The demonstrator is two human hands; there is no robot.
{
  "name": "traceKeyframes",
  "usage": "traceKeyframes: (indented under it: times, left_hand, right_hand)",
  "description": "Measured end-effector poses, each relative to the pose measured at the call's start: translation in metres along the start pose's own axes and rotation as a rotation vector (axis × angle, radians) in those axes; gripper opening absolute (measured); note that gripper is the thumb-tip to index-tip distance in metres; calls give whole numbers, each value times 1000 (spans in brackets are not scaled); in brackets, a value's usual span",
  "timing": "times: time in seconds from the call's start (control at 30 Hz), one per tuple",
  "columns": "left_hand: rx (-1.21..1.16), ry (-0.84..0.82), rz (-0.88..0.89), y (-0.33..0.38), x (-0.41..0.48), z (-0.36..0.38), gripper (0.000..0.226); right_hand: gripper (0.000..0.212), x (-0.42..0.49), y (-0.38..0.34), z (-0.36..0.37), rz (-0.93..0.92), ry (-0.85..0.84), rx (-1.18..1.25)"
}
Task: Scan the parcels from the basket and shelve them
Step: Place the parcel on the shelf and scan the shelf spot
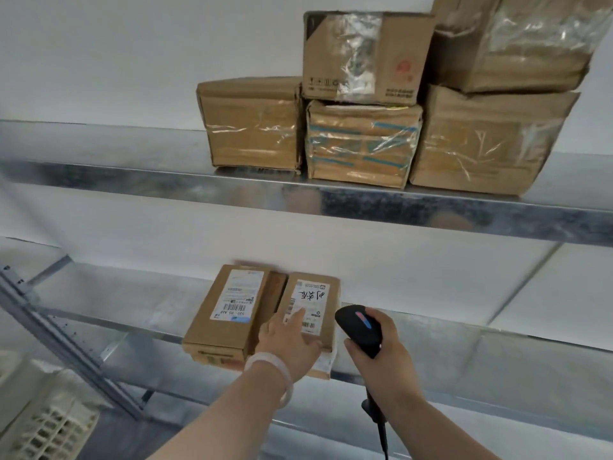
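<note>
Basket (39,423) cut off bottom-left; top-right box (510,38) cropped; label txt unreadable.

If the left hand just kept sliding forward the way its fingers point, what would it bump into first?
Nothing soon, it seems. The left hand already lies flat on the small labelled parcel, fingers pointing along its top toward the back. Beyond the parcel's far edge the way looks free up to the white wall, though depth is hard to judge.

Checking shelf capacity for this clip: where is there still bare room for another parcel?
Lower shelf is bare right of the scanner and left of the two parcels. Upper shelf is bare left of the stacked boxes; its right side is crowded.
</note>
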State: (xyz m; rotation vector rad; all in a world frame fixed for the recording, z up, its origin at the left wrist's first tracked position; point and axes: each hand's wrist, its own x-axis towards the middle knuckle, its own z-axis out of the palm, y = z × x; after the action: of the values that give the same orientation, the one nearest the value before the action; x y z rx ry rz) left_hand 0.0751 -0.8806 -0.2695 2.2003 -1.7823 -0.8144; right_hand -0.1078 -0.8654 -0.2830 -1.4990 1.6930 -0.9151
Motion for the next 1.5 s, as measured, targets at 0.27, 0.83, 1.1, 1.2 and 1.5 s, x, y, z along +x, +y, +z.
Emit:
traceKeyframes:
  times: [0.27, 0.83, 1.1, 1.2, 1.5]
  left_hand:
    - [-169, 123, -52, -2, 8, 8, 67]
    - [-769, 79, -38, -8, 12, 28, 62]
    - [-1075, 162, 80, -3, -27, -8, 21]
    - [-1143, 175, 75, -19, -45, -26, 15]
    - [-1280, 229, 52, -120, -106, -93, 18]
  right_hand:
    - [54, 24, 14, 3, 41, 15, 60]
    - [50, 25, 3, 5, 53, 111, 220]
    - [56, -21, -36, -15, -136, 214, 329]
    - [58, -40, -55, -8, -215, 213, 349]
    - [56, -92, -128, 59, -388, 57, 463]
